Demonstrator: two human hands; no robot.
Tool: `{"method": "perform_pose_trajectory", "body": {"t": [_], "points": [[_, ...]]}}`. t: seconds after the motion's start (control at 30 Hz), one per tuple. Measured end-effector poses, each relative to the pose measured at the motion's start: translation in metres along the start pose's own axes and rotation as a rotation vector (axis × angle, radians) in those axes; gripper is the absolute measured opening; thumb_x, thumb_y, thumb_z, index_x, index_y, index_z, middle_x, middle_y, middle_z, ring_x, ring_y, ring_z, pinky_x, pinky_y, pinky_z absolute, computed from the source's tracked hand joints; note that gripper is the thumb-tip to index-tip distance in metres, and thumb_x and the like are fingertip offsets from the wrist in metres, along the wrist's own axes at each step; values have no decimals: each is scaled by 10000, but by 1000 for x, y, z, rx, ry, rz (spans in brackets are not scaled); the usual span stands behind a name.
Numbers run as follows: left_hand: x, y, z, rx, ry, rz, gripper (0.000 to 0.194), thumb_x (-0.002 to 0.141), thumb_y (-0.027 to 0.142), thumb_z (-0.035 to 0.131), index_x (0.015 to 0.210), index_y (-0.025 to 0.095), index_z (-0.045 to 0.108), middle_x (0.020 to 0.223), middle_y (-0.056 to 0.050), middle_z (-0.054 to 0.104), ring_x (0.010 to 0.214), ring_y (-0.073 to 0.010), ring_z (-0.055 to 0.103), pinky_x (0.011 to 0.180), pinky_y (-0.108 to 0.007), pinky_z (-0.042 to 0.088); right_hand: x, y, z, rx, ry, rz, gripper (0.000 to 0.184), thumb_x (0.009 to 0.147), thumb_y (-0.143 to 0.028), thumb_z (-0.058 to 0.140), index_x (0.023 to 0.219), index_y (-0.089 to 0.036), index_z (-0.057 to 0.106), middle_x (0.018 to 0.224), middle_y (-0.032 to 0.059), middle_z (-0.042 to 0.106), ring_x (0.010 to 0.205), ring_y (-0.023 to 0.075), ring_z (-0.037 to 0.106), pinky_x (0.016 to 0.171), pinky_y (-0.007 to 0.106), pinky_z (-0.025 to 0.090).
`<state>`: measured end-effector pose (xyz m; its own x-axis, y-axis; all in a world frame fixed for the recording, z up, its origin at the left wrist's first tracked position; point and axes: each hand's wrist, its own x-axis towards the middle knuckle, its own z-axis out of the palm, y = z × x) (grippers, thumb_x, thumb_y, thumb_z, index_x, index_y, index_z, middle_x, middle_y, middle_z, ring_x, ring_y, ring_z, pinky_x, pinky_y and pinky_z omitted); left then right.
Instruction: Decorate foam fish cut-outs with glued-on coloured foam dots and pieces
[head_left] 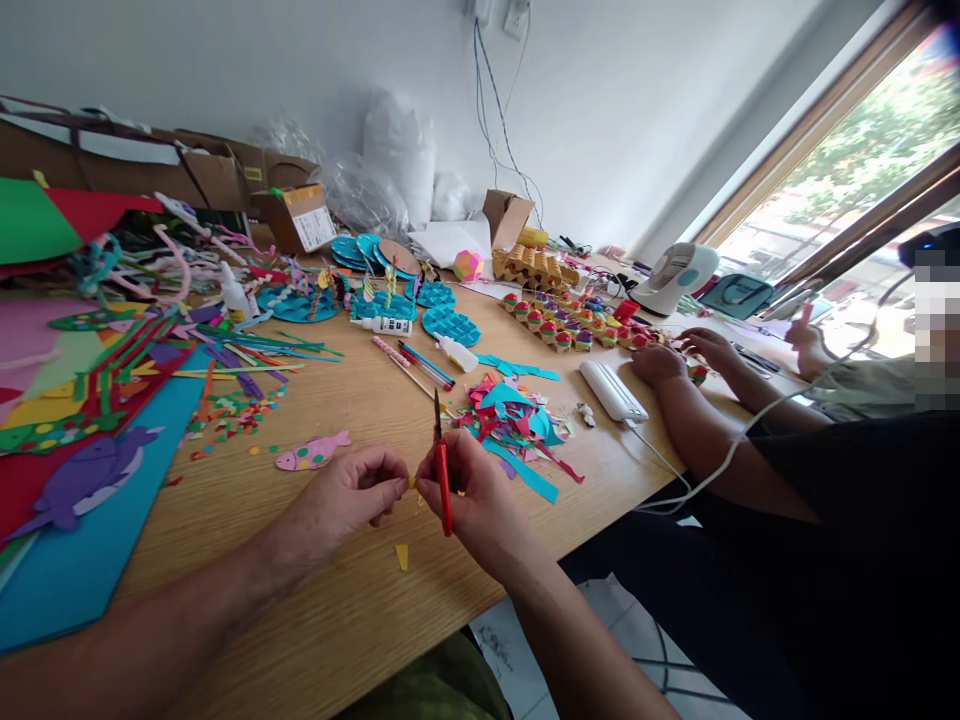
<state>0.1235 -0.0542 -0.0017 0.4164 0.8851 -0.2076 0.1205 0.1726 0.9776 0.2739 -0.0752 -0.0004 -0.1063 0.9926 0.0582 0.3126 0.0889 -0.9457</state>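
Observation:
My left hand [346, 497] is closed in a pinch on a tiny yellow paper scrap [411, 482] over the wooden table [360, 600]. My right hand [471, 492] touches the same scrap with its fingertips and grips red-handled scissors [442, 470], blades pointing up and away. A small yellow offcut [402, 556] lies on the table just below my hands. A pink paper fish [312, 453] with coloured dots lies a little to the left of them.
A heap of teal and pink foam scraps [517, 420] sits beyond my right hand. Coloured foam sheets [82, 480] cover the left. Glue bottles [384, 325], pens and teal discs lie farther back. A person sits at right, hands [679, 358] by a white device [613, 390].

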Motion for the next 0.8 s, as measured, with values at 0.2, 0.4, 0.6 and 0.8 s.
{"method": "perform_pose_trajectory", "body": {"t": [0.2, 0.4, 0.6, 0.8], "points": [[4, -9, -4, 127, -49, 84, 175, 681, 344, 575, 624, 181, 597, 567, 30, 507, 521, -109, 423, 473, -212, 328, 2, -1, 1, -175, -1, -46, 147, 663, -99, 511, 743, -198, 436, 646, -48, 487, 580, 95, 431, 524, 209, 339], [1, -3, -4, 32, -12, 62, 166, 678, 326, 585, 621, 172, 602, 551, 34, 496, 508, -102, 416, 491, -221, 338, -5, -2, -1, -204, 4, -57, 141, 694, -170, 556, 748, -195, 429, 632, -50, 461, 565, 93, 395, 522, 213, 315], [-6, 0, -3, -258, 72, 50, 126, 700, 277, 621, 631, 175, 594, 597, 33, 530, 589, -103, 464, 552, -210, 383, -24, -5, -9, -229, -86, 12, 170, 778, -267, 500, 670, -195, 391, 592, -54, 368, 543, 89, 327, 495, 210, 270], [-7, -1, 0, -338, 48, 79, 99, 735, 258, 609, 681, 175, 609, 655, 23, 586, 643, -101, 506, 591, -201, 406, -34, -3, -8, -260, -148, 71, 191, 784, -312, 500, 670, -188, 411, 570, -57, 365, 525, 84, 317, 482, 210, 250]]}}
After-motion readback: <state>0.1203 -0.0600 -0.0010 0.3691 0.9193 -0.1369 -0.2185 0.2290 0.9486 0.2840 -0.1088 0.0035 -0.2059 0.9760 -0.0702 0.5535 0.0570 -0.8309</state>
